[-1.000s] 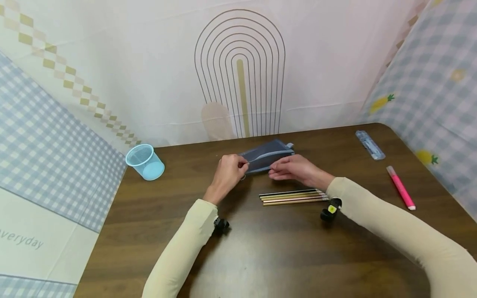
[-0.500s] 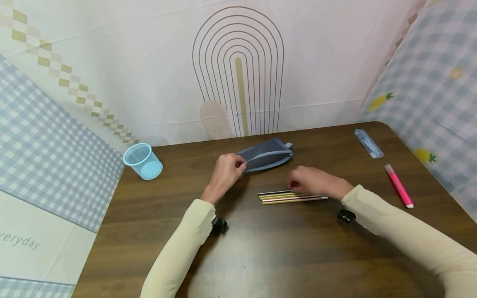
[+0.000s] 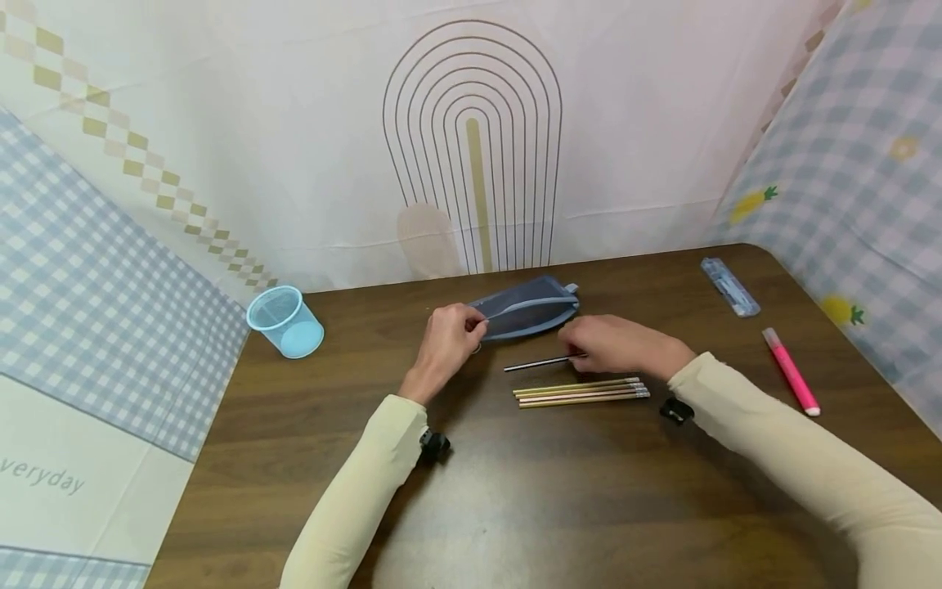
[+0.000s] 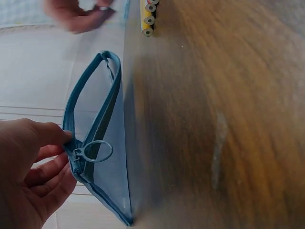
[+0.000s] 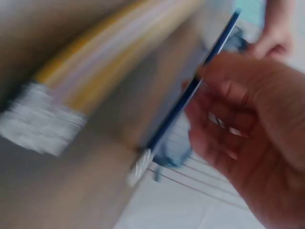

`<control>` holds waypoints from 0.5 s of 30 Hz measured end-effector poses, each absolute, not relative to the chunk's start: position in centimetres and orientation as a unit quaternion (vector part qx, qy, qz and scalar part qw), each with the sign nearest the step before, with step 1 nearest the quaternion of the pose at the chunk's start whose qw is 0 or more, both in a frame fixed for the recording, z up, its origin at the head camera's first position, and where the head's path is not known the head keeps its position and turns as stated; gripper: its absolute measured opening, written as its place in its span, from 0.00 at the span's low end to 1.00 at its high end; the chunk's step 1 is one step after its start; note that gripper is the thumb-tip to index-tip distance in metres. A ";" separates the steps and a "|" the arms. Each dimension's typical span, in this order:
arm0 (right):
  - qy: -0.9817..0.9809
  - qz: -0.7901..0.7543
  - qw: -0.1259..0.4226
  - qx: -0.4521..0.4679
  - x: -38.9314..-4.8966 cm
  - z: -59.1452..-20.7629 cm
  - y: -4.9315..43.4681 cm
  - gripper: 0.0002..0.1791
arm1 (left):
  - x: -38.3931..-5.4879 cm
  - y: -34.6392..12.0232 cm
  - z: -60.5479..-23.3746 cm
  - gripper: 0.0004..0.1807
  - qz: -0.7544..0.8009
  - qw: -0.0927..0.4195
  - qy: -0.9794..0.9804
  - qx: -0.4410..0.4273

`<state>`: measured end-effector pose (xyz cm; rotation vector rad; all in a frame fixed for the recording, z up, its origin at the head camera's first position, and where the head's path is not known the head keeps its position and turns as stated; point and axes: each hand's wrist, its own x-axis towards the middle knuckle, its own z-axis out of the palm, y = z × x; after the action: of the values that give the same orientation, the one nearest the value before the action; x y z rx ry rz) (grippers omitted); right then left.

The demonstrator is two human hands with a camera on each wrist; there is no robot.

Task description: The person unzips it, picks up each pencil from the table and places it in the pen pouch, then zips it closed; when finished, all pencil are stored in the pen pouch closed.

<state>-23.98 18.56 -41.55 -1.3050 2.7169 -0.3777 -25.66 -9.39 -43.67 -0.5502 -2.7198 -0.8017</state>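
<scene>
My left hand (image 3: pixel 445 339) pinches the zipper end of a blue mesh pencil case (image 3: pixel 530 315) that lies near the table's back edge. Its zipper is undone and the mouth gapes; a ring-shaped zipper pull (image 4: pixel 99 151) hangs beside my fingertips in the left wrist view. My right hand (image 3: pixel 621 345) pinches a dark pencil (image 3: pixel 537 363), raised off the table just in front of the case. Its silver end (image 5: pixel 140 167) points back past my fingers in the right wrist view. Several yellow and pinkish pencils (image 3: pixel 577 394) lie side by side in front of it.
A light blue mesh cup (image 3: pixel 287 323) stands at the back left. Toward the right are a clear blue-patterned flat case (image 3: pixel 730 286) and a pink marker (image 3: pixel 791 372). A patterned cloth (image 3: pixel 331 147) hangs behind the wooden table (image 3: pixel 515 499).
My right hand went from the case mouth down to the pencils, took hold of the dark one and lifted it toward the case. The left hand has kept its pinch on the case.
</scene>
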 end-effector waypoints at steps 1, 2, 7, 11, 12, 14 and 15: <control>0.889 -0.160 0.074 -0.423 -24.1 -41.0 18.6 0.05 | -25.6 -9.4 -43.7 0.06 -0.277 0.126 -0.934 -0.188; 0.881 -0.204 0.097 -0.417 -24.2 -40.5 18.7 0.04 | -25.6 -9.4 -43.7 0.06 -0.278 0.125 -0.934 -0.188; 0.790 -0.426 0.259 -0.358 -24.0 -38.9 18.8 0.12 | -25.6 -9.4 -43.7 0.06 -0.282 0.129 -0.932 -0.186; 0.706 -0.534 0.381 -0.267 -23.7 -39.6 18.3 0.11 | -25.8 -9.4 -43.7 0.06 -0.282 0.133 -0.932 -0.185; 0.691 -0.552 0.397 -0.245 -23.6 -40.1 18.1 0.09 | -25.9 -9.4 -43.7 0.06 -0.282 0.133 -0.932 -0.185; 0.662 -0.586 0.420 -0.206 -23.4 -41.0 17.7 0.06 | -25.9 -9.4 -43.6 0.06 -0.281 0.135 -0.932 -0.187; 0.646 -0.604 0.429 -0.186 -23.4 -41.4 17.6 0.06 | -25.9 -9.4 -43.6 0.06 -0.281 0.134 -0.932 -0.188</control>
<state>-23.41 17.62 -41.41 -0.4645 1.6125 -1.5066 -25.94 -9.39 -43.63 -0.5440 -2.7012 -0.8136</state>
